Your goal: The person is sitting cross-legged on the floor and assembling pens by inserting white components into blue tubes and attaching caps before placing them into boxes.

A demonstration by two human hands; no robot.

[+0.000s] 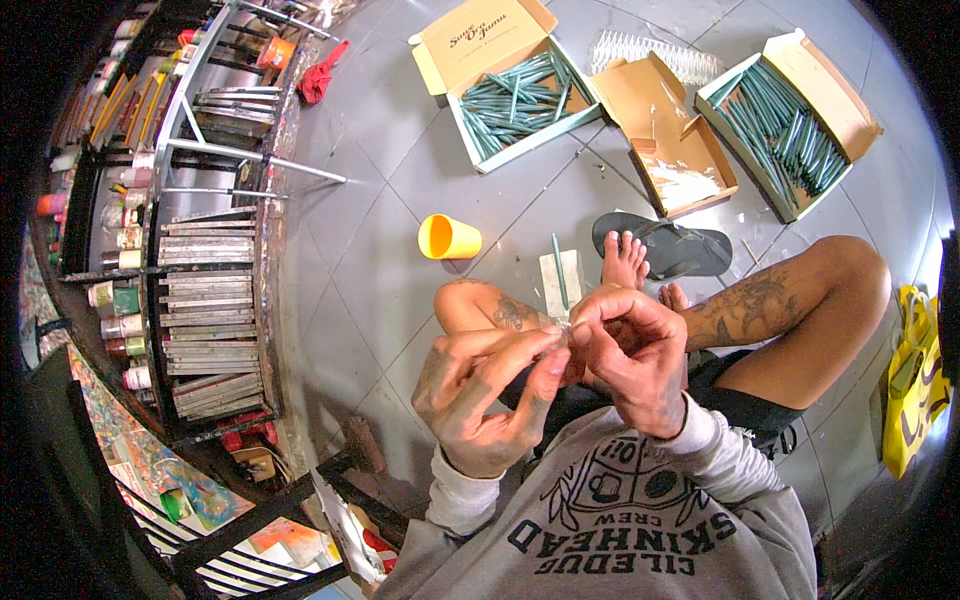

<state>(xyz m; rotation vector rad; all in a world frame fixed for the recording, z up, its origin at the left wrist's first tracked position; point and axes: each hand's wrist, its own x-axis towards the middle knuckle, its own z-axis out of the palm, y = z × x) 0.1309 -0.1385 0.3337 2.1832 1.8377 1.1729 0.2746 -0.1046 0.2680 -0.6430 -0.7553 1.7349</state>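
Both hands meet in front of my lap, thumbs and forefingers pinched close together. Between the fingertips of my left hand (482, 395) is something small and pale, too tiny to name. My right hand (637, 350) pinches at the same spot, its fingers curled; what it grips is mostly hidden. Just beyond the fingertips, a thin teal stick (559, 270), shaped like a pencil, lies over a pale flat block (573, 283) on the floor. Its near end comes close to my fingers; I cannot tell if they touch it.
A yellow cup (449, 237) stands on the grey tiles. Farther off are two open boxes of teal sticks (515, 105) (790, 135) and an open cardboard box (690, 175) with white scraps. A black flip-flop (680, 247) lies by my foot. Shelves (210, 240) line the left; a yellow bag (915, 385) is right.
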